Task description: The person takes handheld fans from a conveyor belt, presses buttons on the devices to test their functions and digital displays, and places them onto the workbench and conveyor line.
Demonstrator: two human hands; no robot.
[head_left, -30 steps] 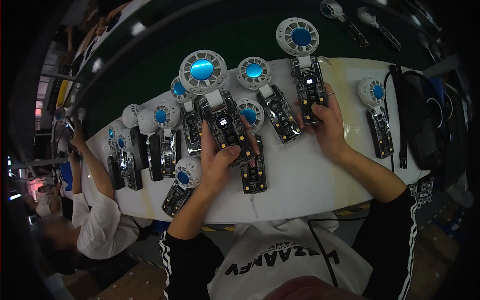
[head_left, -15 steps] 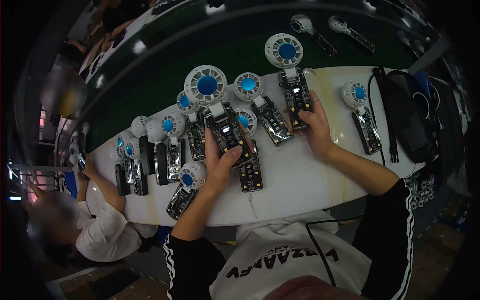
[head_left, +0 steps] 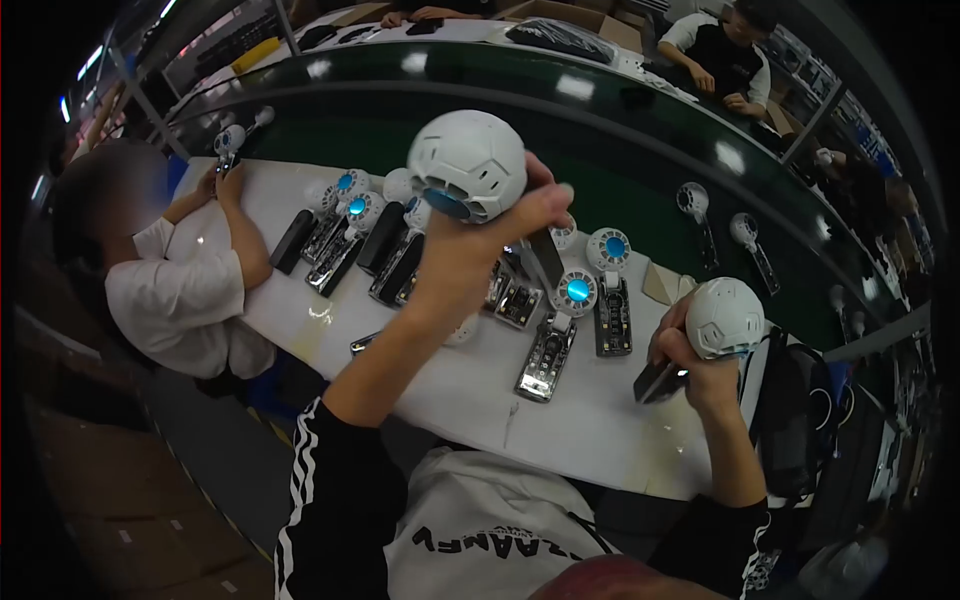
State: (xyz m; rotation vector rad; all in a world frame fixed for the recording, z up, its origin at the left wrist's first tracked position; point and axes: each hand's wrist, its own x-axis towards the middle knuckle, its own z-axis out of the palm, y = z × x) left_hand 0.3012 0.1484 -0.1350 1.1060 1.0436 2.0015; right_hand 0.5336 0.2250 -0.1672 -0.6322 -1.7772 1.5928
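Observation:
My left hand [head_left: 465, 262] is closed around a handheld fan, raised above the table. Its white round head [head_left: 472, 160] is turned so the back shell and part of the blue centre show; the handle is mostly hidden by my hand. Lower on the right, my right hand [head_left: 705, 375] grips a second handheld fan [head_left: 726, 318] by its dark handle, the back of its head towards me. Between the hands, fans with clear-cased handles lie face up, among them one fan [head_left: 545, 360] near the front and another fan [head_left: 613, 325] beside it.
Several more fans [head_left: 340, 250] lie on the white table [head_left: 450, 400] at the left, by a co-worker [head_left: 190, 290] holding a fan. Behind runs a green conveyor [head_left: 630, 190] carrying fans [head_left: 755, 250]. A black bag [head_left: 790, 420] lies at the right end. Another person [head_left: 725, 60] works across the conveyor.
Both held fans have turned from facing me with lit displays to showing the backs of their heads. My left hand has lifted; my right hand has shifted lower in view. The view has swung.

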